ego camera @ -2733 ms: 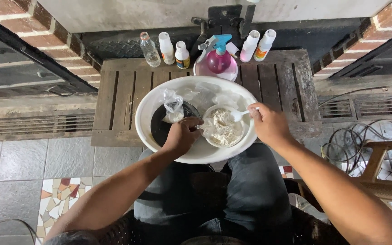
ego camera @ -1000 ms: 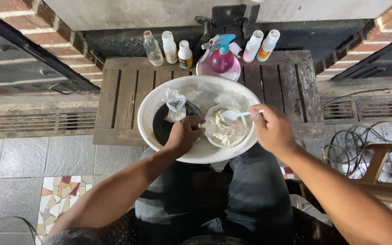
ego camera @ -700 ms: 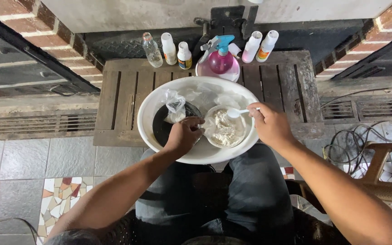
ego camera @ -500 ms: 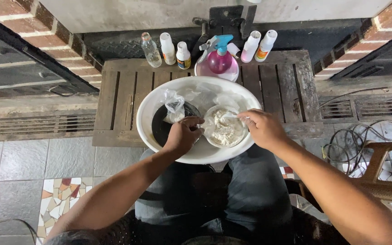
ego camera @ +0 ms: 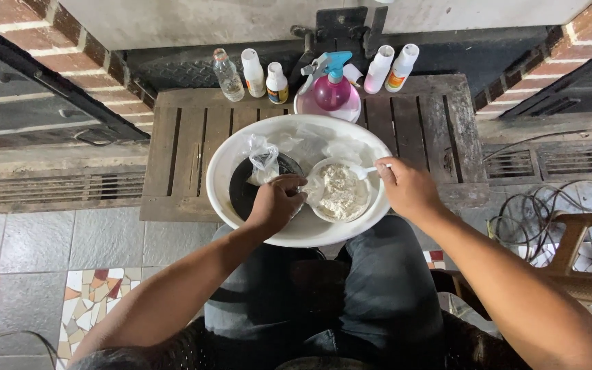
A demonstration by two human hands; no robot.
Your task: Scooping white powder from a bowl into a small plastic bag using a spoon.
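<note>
Right hand [ego camera: 409,188] is pinched shut on a small white plastic spoon [ego camera: 366,170], just right of frame centre, its long axis running left-right with the scoop end pointing left into a clear plastic bag of white powder [ego camera: 339,192]. Left hand [ego camera: 275,203] is curled around that bag's left edge, beside a black round dish [ego camera: 242,195]. All of it sits inside a big white round basin [ego camera: 296,233] on a slatted wooden table [ego camera: 179,137]; a pink spray bottle [ego camera: 331,89] and small white bottles [ego camera: 253,72] line the top.

Single head-worn view, looking almost straight down from above seated knees. Faces forward toward brick wall [ego camera: 70,51] at frame top; tiled floor [ego camera: 56,274] at lower left. Wooden slatted table [ego camera: 186,144] centred in upper half, far edge against wall base, near edge just past the knees. White basin [ego camera: 241,147] on table's near edge, mid-frame, at arm's reach. Left hand [ego camera: 275,203] and right hand [ego camera: 409,188] entering from bottom corners, forearms large in foreground. Row of bottles [ego camera: 255,72] along table's far edge. Wide-angle, edges slightly bowed. No second view for overlap.
</note>
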